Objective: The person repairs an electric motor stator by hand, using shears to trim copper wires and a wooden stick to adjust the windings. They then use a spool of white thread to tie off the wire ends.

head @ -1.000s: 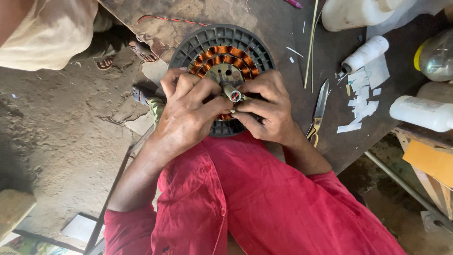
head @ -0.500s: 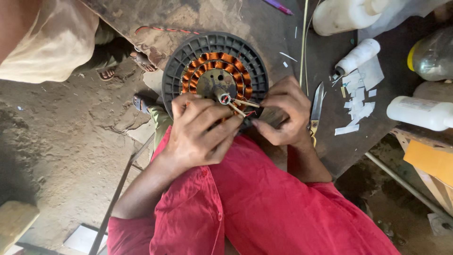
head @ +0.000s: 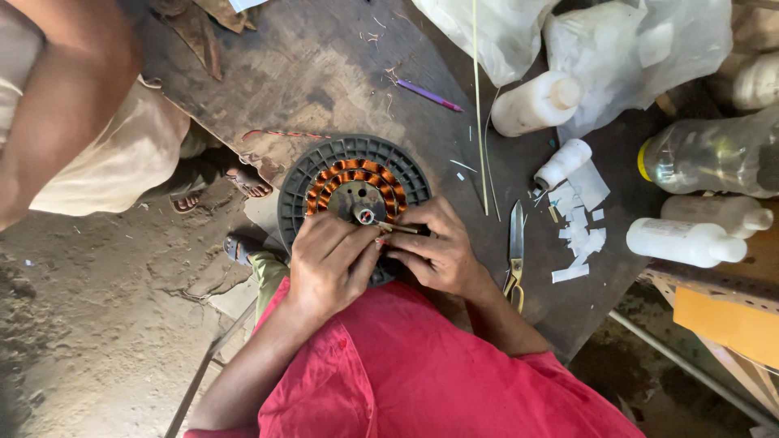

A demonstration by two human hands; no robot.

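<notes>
Head view, item by item:

1. Motor coil disc (head: 355, 188), one: round dark plastic ribbed rim, ring of copper windings, metal hub in the middle. It lies flat at the near edge of the tabletop (head: 324, 73), just ahead of your lap, likely so both hands reach the hub without stretching

2. Your left hand (head: 329, 264), one: it rests on the disc's near side, grip pressed together at the fingertips just below the hub, apparently steadying the work

3. Your right hand (head: 438, 251), one: grip pinching a thin pale stick (head: 399, 229) that points at the hub; thumb and forefinger close on it, the other fingers curled on the rim for support

4. Scissors (head: 516, 255), one pair: closed, lying just right of your right hand, within easy reach

5. White plastic bottles, four counted: one large (head: 535, 103), one small (head: 562, 164), and two lying on their sides at the right edge (head: 686, 242)

6. Clear bottle with yellow cap (head: 706, 154), one, on its side

7. Paper scraps (head: 578, 227), a scatter beside the scissors; number too small to count

8. Purple pen (head: 430, 95), one, far side of the tabletop

9. Another person's arm (head: 65, 97), one, upper left, well apart from your hands
</notes>
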